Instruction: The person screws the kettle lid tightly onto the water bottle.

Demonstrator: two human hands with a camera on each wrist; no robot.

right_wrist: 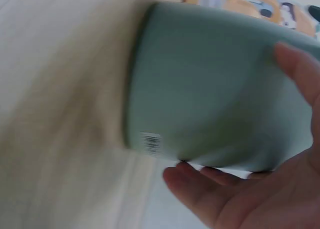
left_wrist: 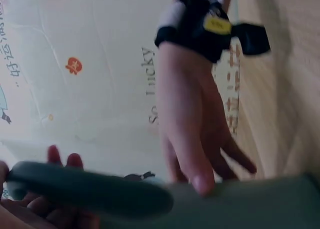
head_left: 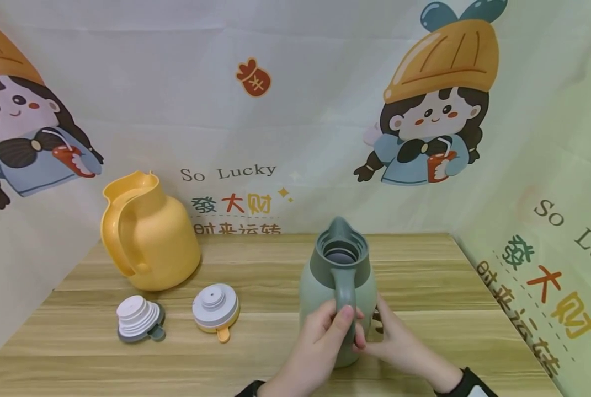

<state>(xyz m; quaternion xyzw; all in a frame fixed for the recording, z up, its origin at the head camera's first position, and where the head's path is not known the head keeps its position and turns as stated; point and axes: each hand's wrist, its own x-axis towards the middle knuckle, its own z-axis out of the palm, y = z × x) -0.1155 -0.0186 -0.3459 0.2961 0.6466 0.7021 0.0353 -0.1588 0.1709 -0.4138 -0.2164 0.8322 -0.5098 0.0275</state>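
A green vacuum jug (head_left: 310,300) without a lid stands in front of me, spout facing away, its dark inside visible through the mouth. My left hand (head_left: 320,336) grips its darker green handle (head_left: 345,289), thumb along the near side. On the jug's right side, my right hand (head_left: 399,339) holds the body low down, fingers reaching behind it. In the right wrist view, the thumb and fingers of that hand (right_wrist: 270,194) lie on two sides of the body, near a small printed label (right_wrist: 151,143). The left wrist view shows both hands on the jug.
At the back left stands a yellow jug (head_left: 176,237), also lidless. Before it lie two upturned stopper lids: one white with a grey-green rim (head_left: 137,317), one white with a yellow rim (head_left: 216,306). A printed cloth (head_left: 320,138) hangs behind the wooden table (head_left: 255,364).
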